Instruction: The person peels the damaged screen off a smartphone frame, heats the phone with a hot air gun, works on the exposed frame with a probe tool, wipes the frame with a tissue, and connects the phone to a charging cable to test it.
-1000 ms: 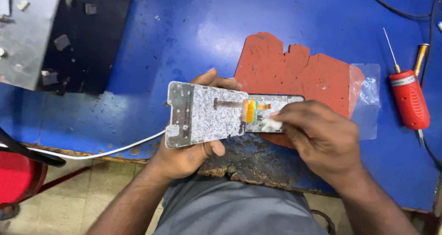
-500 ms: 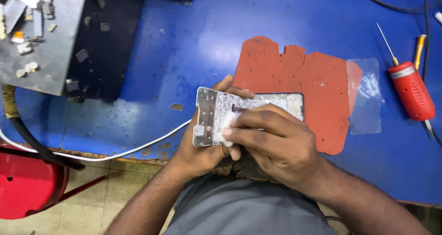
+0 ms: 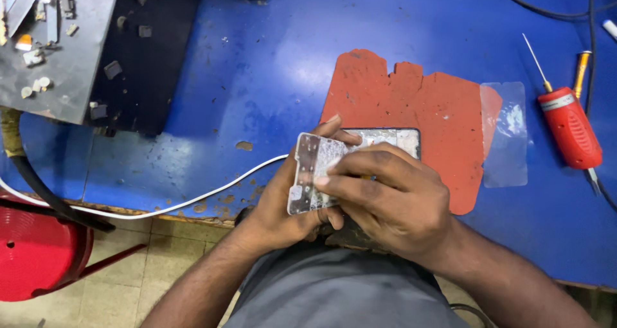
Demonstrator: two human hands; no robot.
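My left hand [image 3: 283, 199] grips an opened phone frame [image 3: 315, 167], a flat silver-grey panel with a dark rim, held over the near edge of the blue table [image 3: 257, 71]. My right hand [image 3: 385, 203] lies across the panel's middle, its fingertips pressed on the left part of the metal surface. Whether something small sits under those fingertips cannot be told. Most of the panel's right half is hidden by my right hand.
A red mat [image 3: 418, 116] lies behind the phone, with a clear plastic sheet [image 3: 508, 135] at its right edge. A red-handled tool [image 3: 569, 125] lies far right. A grey tray of small parts [image 3: 51, 45] stands back left, with a white cable [image 3: 160, 206] and a red stool [image 3: 35, 251].
My right hand has slid leftward from the panel's right end, covering the orange flex part seen earlier. The view has shifted a little.
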